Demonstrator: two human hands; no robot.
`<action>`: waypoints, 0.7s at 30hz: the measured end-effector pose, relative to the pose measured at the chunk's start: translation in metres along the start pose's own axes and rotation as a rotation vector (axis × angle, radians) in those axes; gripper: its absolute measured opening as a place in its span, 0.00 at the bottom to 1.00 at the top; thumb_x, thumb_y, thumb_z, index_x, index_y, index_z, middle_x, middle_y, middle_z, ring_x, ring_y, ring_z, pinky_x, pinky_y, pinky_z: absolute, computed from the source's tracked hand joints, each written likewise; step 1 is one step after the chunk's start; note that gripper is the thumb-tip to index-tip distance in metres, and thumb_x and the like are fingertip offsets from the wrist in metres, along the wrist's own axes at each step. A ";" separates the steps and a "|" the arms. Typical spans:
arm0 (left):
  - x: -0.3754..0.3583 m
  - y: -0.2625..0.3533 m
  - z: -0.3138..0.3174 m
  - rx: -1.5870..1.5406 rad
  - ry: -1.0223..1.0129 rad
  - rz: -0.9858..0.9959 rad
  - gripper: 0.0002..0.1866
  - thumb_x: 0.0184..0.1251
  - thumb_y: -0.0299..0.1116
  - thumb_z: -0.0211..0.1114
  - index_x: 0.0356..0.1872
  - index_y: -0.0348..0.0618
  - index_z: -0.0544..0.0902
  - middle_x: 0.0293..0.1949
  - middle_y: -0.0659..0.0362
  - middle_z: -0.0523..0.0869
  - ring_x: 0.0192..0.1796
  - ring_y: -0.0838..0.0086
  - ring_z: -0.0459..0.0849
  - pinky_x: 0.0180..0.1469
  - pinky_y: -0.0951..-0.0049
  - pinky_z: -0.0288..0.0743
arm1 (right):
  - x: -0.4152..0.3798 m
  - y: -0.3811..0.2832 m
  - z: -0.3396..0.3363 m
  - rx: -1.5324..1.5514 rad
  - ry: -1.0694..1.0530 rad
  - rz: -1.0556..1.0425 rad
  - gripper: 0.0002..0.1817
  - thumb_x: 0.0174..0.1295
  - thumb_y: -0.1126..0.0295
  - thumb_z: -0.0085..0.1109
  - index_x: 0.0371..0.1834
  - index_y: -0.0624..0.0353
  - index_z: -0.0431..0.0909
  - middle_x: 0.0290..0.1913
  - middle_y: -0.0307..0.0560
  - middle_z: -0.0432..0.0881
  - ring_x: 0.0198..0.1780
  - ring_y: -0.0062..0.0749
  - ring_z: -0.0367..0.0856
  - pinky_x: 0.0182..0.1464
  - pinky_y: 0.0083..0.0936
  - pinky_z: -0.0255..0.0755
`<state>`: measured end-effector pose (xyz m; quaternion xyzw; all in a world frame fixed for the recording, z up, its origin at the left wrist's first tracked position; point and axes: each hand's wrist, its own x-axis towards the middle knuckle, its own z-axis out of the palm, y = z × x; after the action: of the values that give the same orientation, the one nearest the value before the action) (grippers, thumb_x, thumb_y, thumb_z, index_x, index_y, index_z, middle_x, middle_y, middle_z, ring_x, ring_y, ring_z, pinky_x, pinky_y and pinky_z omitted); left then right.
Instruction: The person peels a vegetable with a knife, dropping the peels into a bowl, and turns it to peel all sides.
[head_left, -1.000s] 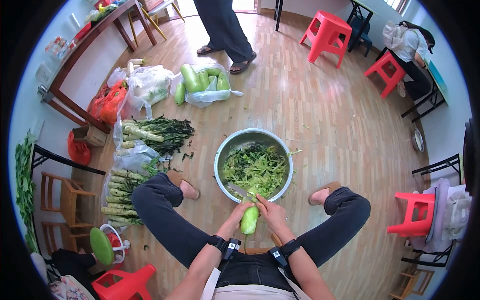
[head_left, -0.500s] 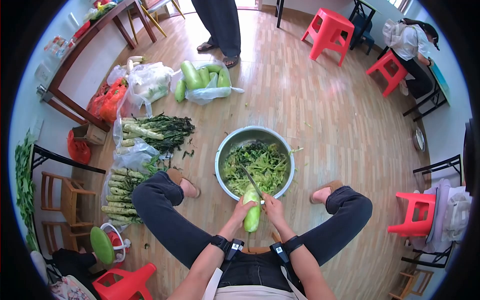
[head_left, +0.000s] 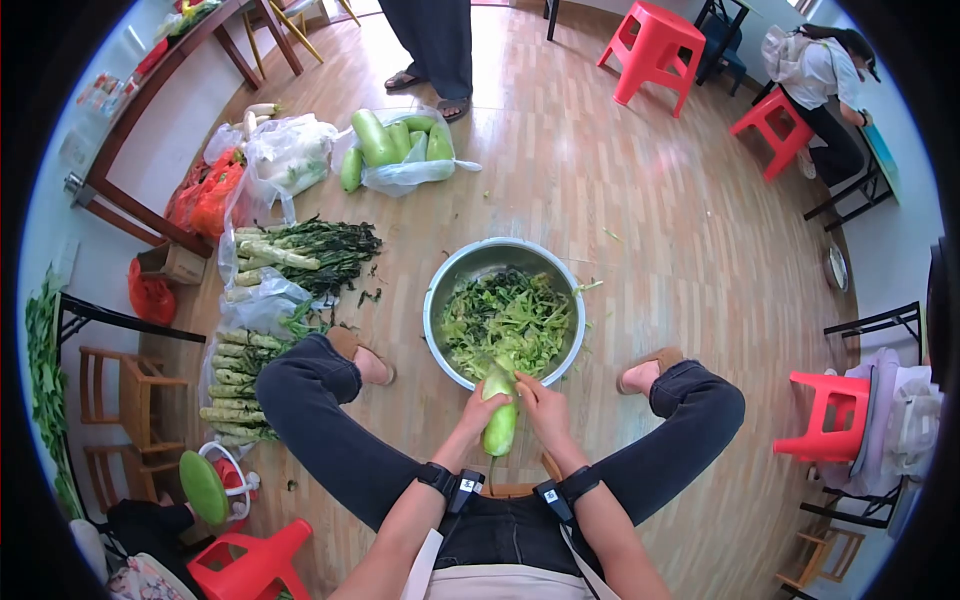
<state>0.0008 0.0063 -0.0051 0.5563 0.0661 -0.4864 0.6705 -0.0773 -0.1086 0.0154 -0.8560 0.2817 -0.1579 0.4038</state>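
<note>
A pale green gourd [head_left: 499, 428], partly peeled, is held by my left hand [head_left: 479, 411], fingers wrapped round its side. Its upper end tilts over the near rim of a metal basin [head_left: 431, 335]. My right hand [head_left: 543, 407] is closed on the handle of a knife [head_left: 507, 373], right beside the gourd's upper end. The blade is blurred and hard to make out. Green peelings [head_left: 510, 325], light and dark, lie heaped inside the basin.
Leafy stalks [head_left: 300, 250] lie on plastic at the left, near a bag of gourds [head_left: 400, 145]. A person stands [head_left: 430, 50] at the back; another sits on a red stool [head_left: 773, 130] at the right. My legs flank the basin.
The knife has shifted from pointing into the basin to lying close across the gourd's upper end, now blurred. My left hand has moved slightly up and left with the gourd.
</note>
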 end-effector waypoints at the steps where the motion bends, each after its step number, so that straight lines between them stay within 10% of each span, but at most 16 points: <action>1: 0.000 0.001 0.000 0.001 -0.001 0.000 0.29 0.49 0.33 0.64 0.54 0.38 0.66 0.41 0.56 0.77 0.39 0.73 0.79 0.39 0.73 0.74 | 0.001 -0.005 -0.003 0.001 0.001 0.001 0.14 0.62 0.56 0.50 0.44 0.47 0.79 0.20 0.46 0.80 0.19 0.34 0.77 0.22 0.27 0.69; 10: -0.001 0.001 0.001 -0.014 -0.027 0.012 0.31 0.49 0.33 0.64 0.56 0.39 0.64 0.42 0.55 0.77 0.41 0.72 0.78 0.41 0.73 0.74 | 0.002 -0.007 -0.005 -0.105 -0.108 0.095 0.16 0.61 0.59 0.53 0.51 0.46 0.77 0.21 0.47 0.80 0.20 0.35 0.77 0.23 0.27 0.68; 18: -0.003 0.001 0.001 -0.013 -0.038 -0.016 0.32 0.49 0.32 0.64 0.58 0.40 0.63 0.43 0.56 0.77 0.41 0.73 0.79 0.41 0.72 0.74 | 0.008 0.005 -0.006 0.939 -0.183 0.929 0.17 0.67 0.55 0.44 0.37 0.56 0.76 0.13 0.32 0.65 0.11 0.14 0.58 0.14 0.13 0.53; 21: -0.011 0.007 0.005 -0.058 -0.087 -0.010 0.31 0.50 0.32 0.64 0.58 0.41 0.63 0.43 0.56 0.77 0.41 0.72 0.79 0.41 0.72 0.74 | 0.013 0.010 -0.020 1.147 -0.191 1.032 0.17 0.67 0.57 0.45 0.49 0.56 0.74 0.14 0.31 0.63 0.13 0.13 0.57 0.15 0.12 0.53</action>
<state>-0.0017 0.0074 0.0086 0.5145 0.0536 -0.5115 0.6862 -0.0805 -0.1336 0.0208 -0.2836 0.4829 0.0035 0.8285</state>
